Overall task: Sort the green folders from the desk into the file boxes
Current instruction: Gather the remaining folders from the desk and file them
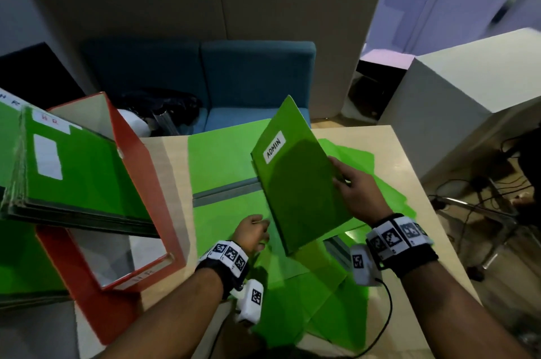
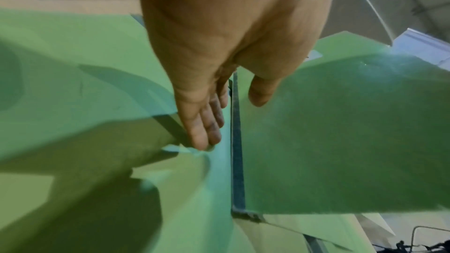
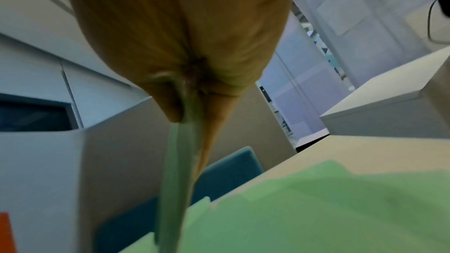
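Observation:
A green folder labelled ADMIN (image 1: 295, 177) is tilted up above the desk. My right hand (image 1: 348, 183) grips its right edge, and in the right wrist view the thumb and fingers (image 3: 185, 111) pinch the thin folder edge (image 3: 175, 180). My left hand (image 1: 254, 230) is at the folder's lower left edge. Its fingers (image 2: 204, 126) lie straight on the folders below, with the thumb on the raised folder (image 2: 340, 132). Several loose green folders (image 1: 222, 159) cover the desk. A red file box marked HR (image 1: 140, 183) stands at the left with green folders (image 1: 87, 171) leaning in it.
The light wooden desk (image 1: 395, 154) ends on the right above cables and chair legs (image 1: 483, 197) on the floor. Behind it stands a blue sofa (image 1: 257, 77) with a black bag (image 1: 158, 110). At the back right is a white cabinet (image 1: 456, 95).

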